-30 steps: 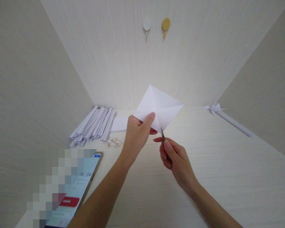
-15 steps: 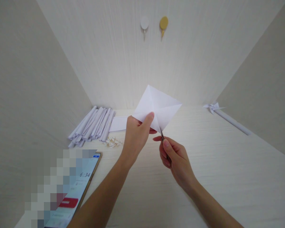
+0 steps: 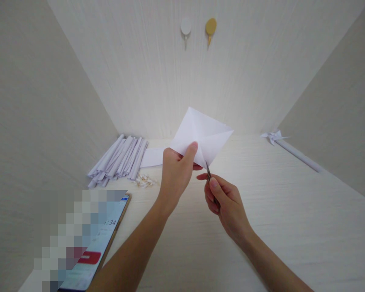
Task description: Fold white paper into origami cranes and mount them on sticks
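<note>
My left hand point(image 3: 176, 172) is closed on the lower left edge of a white creased square of paper point(image 3: 205, 134), holding it up above the table with one corner pointing down. My right hand point(image 3: 223, 200) is closed round small scissors point(image 3: 208, 172). Their blades meet the paper at its bottom corner, along a diagonal crease. Most of the scissors' handles are hidden inside my fingers.
A bundle of rolled white paper sticks point(image 3: 118, 158) lies at the back left, with a flat white sheet point(image 3: 152, 157) and a small heap of pale pins point(image 3: 144, 181) beside it. A phone point(image 3: 99, 243) lies front left. A paper pinwheel point(image 3: 275, 137) on a stick rests at the right wall. Two hooks point(image 3: 198, 27) hang on the back wall.
Both hands and the paper stay nearly where they were; the paper has risen very slightly and the scissor blades sit at the bottom corner as before.
</note>
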Demonstrator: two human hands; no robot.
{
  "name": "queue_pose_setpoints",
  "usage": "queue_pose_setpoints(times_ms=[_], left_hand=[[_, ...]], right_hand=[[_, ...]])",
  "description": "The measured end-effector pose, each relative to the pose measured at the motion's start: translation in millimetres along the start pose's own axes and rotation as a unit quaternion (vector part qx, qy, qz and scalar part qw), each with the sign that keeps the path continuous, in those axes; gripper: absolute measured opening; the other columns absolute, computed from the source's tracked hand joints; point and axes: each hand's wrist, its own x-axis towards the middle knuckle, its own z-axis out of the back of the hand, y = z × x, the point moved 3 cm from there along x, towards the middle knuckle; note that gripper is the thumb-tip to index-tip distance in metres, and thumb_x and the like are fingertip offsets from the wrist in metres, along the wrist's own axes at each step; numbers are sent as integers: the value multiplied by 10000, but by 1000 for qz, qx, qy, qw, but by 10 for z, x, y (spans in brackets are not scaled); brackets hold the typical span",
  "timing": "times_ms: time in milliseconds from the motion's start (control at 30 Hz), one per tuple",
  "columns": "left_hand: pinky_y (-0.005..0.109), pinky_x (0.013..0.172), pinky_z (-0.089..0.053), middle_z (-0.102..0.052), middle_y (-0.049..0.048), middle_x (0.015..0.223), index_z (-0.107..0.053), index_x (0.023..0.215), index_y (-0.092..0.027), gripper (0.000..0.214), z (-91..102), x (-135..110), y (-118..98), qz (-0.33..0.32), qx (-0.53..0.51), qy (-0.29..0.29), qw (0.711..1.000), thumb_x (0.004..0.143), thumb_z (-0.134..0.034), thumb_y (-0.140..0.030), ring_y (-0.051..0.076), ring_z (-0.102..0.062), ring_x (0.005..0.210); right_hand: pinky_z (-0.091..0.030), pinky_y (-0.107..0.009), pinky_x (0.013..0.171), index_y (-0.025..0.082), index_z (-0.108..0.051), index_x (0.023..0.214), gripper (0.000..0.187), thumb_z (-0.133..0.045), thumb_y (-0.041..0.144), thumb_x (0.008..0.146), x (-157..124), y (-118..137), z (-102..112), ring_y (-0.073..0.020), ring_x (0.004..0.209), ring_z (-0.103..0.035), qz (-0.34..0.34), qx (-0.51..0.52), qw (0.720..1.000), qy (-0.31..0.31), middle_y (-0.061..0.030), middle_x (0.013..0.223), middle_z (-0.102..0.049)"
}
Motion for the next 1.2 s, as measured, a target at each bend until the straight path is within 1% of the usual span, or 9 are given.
queue_pose_setpoints(times_ms=[200, 467, 767, 1200], left_hand=[[214, 420, -490, -535, -2, 441, -586, 591, -110, 277, -6, -19, 19, -1, -10, -12, 1000, 645, -599, -382, 122, -549, 442], [216, 424, -493, -553, 2, 456, -601, 642, -104, 289, -15, -14, 35, 2, -22, -8, 1000, 651, -593, -393, 125, -557, 448], [215, 427, -495, -570, 11, 476, -608, 651, -100, 294, -11, -12, 23, 10, -30, -10, 999, 631, -610, -393, 122, -557, 444], [222, 439, -504, -581, 24, 507, -594, 619, -103, 314, -22, -24, 25, 16, -38, 2, 999, 626, -607, -417, 128, -573, 460]], right_hand=[[-126, -168, 322, 152, -590, 840, 292, -533, 427, 761, 1, -2, -1, -29, 377, -224, 3, 3, 1000, -10, 80, 488, -303], [-128, -166, 321, 149, -586, 845, 289, -530, 421, 766, 3, -8, 11, -27, 372, -219, 2, 2, 1000, -11, 82, 476, -316], [-125, -171, 324, 147, -585, 843, 298, -541, 428, 753, 8, -12, 17, -28, 372, -219, -2, 2, 1000, -10, 83, 480, -311], [-128, -177, 326, 153, -587, 843, 300, -539, 435, 751, 6, -9, 16, -34, 375, -219, -3, -3, 1000, -12, 81, 481, -311]])
